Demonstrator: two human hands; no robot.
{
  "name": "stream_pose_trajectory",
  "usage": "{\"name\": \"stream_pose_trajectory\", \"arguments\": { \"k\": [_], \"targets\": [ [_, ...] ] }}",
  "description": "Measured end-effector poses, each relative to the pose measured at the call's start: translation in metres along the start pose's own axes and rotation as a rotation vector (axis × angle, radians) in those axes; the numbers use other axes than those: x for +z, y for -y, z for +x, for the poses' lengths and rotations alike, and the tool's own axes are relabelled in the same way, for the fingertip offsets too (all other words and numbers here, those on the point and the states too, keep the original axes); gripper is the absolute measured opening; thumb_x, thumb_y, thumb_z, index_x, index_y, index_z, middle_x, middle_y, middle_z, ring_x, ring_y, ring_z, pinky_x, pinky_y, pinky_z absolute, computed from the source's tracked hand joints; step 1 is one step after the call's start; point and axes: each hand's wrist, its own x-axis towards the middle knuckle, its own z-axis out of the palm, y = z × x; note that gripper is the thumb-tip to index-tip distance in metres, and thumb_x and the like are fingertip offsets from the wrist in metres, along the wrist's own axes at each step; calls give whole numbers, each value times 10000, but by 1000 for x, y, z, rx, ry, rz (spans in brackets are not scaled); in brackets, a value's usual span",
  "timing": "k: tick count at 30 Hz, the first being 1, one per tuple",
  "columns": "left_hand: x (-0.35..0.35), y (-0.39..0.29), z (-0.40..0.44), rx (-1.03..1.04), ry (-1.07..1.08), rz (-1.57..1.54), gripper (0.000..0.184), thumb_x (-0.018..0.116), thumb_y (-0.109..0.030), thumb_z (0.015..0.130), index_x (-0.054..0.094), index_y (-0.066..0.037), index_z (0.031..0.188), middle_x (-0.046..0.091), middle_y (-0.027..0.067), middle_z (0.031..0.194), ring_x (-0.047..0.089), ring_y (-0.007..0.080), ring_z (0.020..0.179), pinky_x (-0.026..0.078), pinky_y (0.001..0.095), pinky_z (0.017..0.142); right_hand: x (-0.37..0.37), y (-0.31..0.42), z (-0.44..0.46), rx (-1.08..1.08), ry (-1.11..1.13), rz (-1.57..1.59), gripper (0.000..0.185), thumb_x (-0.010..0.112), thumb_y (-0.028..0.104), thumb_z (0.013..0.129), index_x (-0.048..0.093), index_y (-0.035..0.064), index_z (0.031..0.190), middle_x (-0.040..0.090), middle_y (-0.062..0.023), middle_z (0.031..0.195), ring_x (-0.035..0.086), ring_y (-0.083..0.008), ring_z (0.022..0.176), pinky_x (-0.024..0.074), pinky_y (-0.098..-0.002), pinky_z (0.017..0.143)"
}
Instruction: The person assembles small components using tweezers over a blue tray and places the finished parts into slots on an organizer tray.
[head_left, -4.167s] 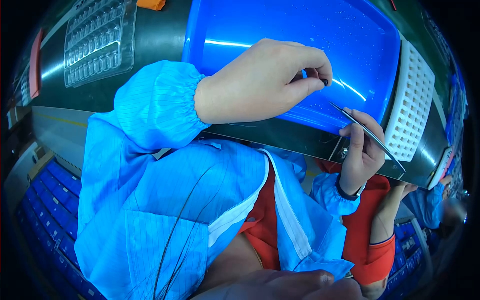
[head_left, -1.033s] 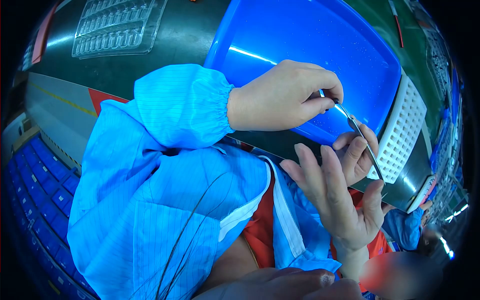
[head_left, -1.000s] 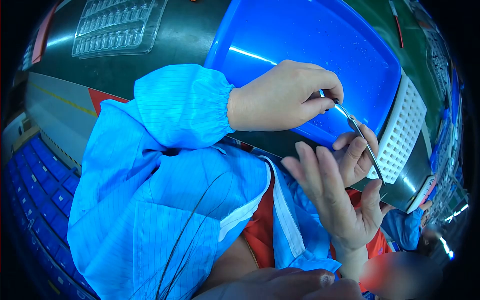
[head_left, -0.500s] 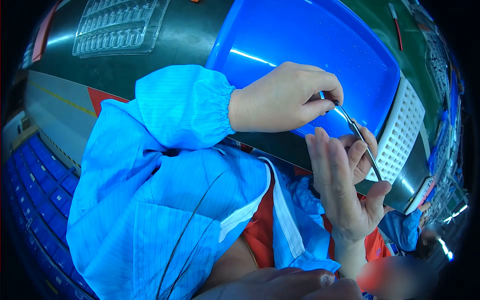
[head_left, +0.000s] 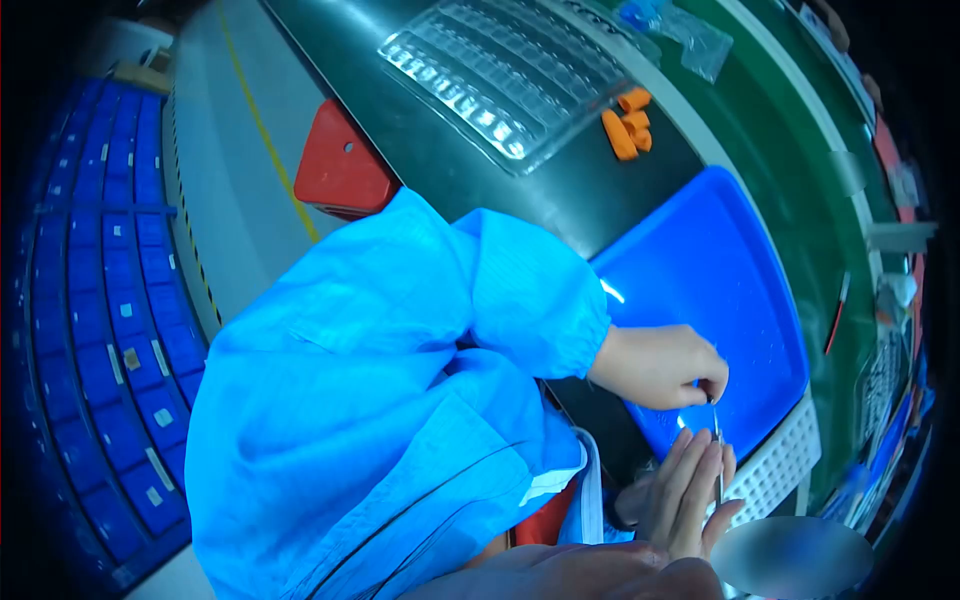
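With the view swung leftward, a small dark piece [head_left: 711, 400] was still pinched in the left hand [head_left: 665, 366] over the blue tray [head_left: 720, 285], near the tweezers [head_left: 717, 426], while the right hand [head_left: 729, 463] was so covered by a co-worker's open hand [head_left: 682, 492] that its grip could not be told.

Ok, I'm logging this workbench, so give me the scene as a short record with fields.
Left hand: over the blue tray, pinching a small dark piece
Right hand: mostly hidden behind another person's hand; grip unclear
Slim metal tool: tip at or near the dark piece
White grid: beside the blue tray
Orange pieces: beside the clear moulded tray
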Motion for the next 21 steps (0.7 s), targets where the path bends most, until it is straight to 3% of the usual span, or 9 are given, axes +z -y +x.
{"name": "stream_pose_trajectory", "arguments": {
  "k": [2, 4, 6, 8, 11, 14, 21],
  "targets": [
    [4, 0, 3, 11, 28, -37, 146, 641, -107, 877, 665, -24, 994, 677, 158, 957, 665, 325, 922, 534, 393, 796, -62, 51, 33, -120, 396, -677, 655, 483, 360, 1037, 254, 5, 1537, 381, -176, 1525, 351, -250, 1420, 353, -320, 1123],
    [3, 4, 1, 20, 44, -13, 167, 640, -108, 878, 664, -24, 1021, 678, 162, 966, 663, 336, 918, 534, 397, 805, -76, 38, 17, -282, 315, -987, 651, 506, 295, 1027, 233, 17, 1548, 379, -172, 1522, 341, -242, 1430, 342, -309, 1134],
    [0, 6, -2, -1, 27, 21, 157, 616, -93, 866, 678, -14, 986, 685, 177, 969, 669, 344, 920, 538, 406, 795, -9, -21, 16, -10, -220, -242, 565, 490, 208, 1033, 273, 41, 1527, 464, -159, 1416, 483, -224, 1275, 427, -298, 1040],
    [-2, 4, -3, -52, 56, 55, 129, 642, -78, 877, 673, -22, 990, 668, 188, 974, 671, 346, 861, 548, 384, 750, 4, -43, 29, 152, -178, 152, 564, 488, 206, 1035, 273, 41, 1529, 460, -156, 1419, 484, -215, 1260, 426, -292, 1025],
    [3, 4, 0, -167, 82, 17, 155, 676, -46, 871, 683, -25, 1024, 677, 149, 963, 677, 270, 818, 539, 353, 692, 1, -50, 38, 336, -36, 532, 562, 485, 203, 1037, 273, 42, 1532, 454, -153, 1422, 486, -201, 1236, 425, -283, 1002],
    [2, 1, 0, -119, 124, 76, 176, 692, -39, 862, 689, -28, 1038, 686, 131, 968, 688, 240, 845, 547, 340, 717, 1, -51, 43, 512, 11, 834, 560, 482, 200, 1040, 272, 42, 1535, 449, -149, 1426, 487, -187, 1212, 424, -273, 979],
    [3, -4, 0, -236, 147, 148, 188, 699, -30, 849, 684, -18, 1036, 690, 132, 952, 677, 226, 827, 543, 328, 713, 5, -48, 48, 836, -90, 1198, 556, 475, 193, 1047, 271, 43, 1542, 436, -140, 1435, 491, -155, 1157, 421, -252, 926]
  ]
}}
